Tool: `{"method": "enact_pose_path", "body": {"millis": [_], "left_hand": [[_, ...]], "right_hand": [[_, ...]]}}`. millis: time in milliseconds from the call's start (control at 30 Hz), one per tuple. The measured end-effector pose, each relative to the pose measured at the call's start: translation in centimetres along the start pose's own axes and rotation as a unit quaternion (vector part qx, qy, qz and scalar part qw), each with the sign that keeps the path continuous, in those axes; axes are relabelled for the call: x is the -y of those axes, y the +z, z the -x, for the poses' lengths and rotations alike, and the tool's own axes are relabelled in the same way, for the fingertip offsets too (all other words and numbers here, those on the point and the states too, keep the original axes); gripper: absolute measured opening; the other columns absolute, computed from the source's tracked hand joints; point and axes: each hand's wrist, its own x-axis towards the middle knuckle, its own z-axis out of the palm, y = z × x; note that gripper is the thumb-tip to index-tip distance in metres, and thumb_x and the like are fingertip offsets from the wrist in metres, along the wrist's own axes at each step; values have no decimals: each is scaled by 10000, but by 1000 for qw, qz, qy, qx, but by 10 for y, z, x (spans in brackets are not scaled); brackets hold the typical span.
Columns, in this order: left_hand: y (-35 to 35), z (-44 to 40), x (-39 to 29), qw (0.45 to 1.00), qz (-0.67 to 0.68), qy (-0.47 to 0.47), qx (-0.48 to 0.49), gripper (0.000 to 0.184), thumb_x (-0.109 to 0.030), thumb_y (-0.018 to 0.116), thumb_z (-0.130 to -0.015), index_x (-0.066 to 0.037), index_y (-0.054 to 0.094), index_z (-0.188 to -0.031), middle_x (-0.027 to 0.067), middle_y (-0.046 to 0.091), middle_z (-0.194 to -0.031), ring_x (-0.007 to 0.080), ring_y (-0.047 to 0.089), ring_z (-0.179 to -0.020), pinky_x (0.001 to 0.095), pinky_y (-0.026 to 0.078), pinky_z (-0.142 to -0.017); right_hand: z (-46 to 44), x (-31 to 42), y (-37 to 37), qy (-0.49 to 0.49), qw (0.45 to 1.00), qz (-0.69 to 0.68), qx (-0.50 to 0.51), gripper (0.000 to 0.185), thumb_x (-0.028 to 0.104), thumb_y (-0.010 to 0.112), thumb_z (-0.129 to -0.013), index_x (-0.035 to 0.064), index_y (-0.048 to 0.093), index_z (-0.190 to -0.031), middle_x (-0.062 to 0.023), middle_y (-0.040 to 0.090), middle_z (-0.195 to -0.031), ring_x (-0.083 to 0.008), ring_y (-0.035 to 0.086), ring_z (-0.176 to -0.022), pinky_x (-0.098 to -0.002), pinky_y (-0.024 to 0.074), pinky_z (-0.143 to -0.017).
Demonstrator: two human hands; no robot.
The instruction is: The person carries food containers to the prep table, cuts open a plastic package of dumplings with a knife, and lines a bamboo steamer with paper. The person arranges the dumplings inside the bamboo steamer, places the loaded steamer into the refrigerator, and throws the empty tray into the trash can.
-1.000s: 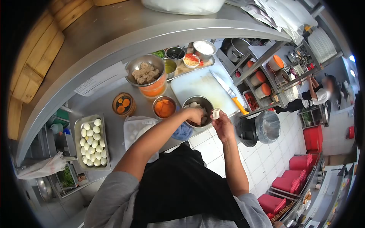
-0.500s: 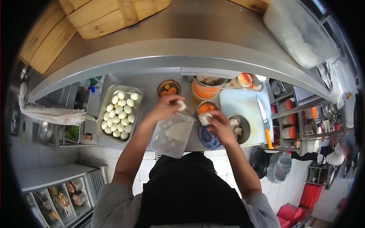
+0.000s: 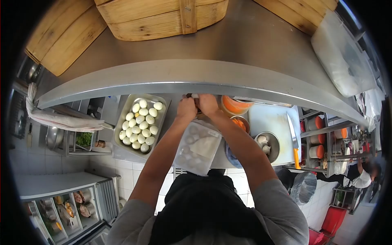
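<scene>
Both my hands are side by side under the shelf edge, over the small brown bowl, which they largely cover. My left hand has its fingers curled; what it holds is hidden. My right hand is bent closed beside it, with a small white bit showing between the two hands. Just below them lies a translucent plastic container with pale round things inside. The metal tray of peeled eggs stands to the left. A steel bowl with white pieces sits to the right.
An orange-handled knife lies on the white cutting board. Bowls with orange contents stand behind my right forearm. The steel shelf holds wooden containers. Another person is at the far right.
The view has swung toward the left side of the counter. My hands left the steel bowl, carried white pieces leftward and came together over the small brown bowl.
</scene>
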Motion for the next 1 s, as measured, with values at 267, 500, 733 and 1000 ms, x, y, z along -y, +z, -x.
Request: {"method": "enact_pose_path", "body": {"millis": [267, 500, 733, 1000], "left_hand": [[-17, 16, 2, 997, 51, 24, -58, 407, -184, 687, -825, 9, 613, -1176, 277, 611, -1072, 456, 648, -958, 496, 550, -830], [-48, 92, -31, 971, 230, 47, -46, 308, -118, 700, -876, 21, 625, -1140, 180, 617, -1022, 292, 641, -801, 398, 524, -714], [-31, 130, -67, 960, 264, 96, -2, 262, -91, 690, -877, 3, 624, -1112, 136, 621, -991, 216, 629, -728, 350, 516, -627], [-28, 140, -14, 949, 300, 60, -73, 183, -36, 688, -857, -7, 648, -1033, 122, 643, -921, 209, 639, -703, 330, 508, -596]], "right_hand": [[52, 14, -59, -11, 991, -120, -53, 205, 132, 660, -837, 44, 643, -1022, -171, 700, -853, -376, 681, -824, -466, 543, -766], [222, -51, -247, 118, 967, -150, 171, 221, 86, 655, -826, 107, 678, -1045, -162, 698, -858, -337, 692, -816, -418, 540, -710], [270, -97, -203, 125, 952, 228, 159, 383, 105, 651, -791, 114, 612, -1172, -155, 616, -1108, -339, 689, -879, -425, 568, -745], [263, -98, -194, 162, 957, 114, 212, 297, 117, 701, -816, 37, 617, -1090, -141, 652, -991, -312, 702, -861, -396, 576, -750]]}}
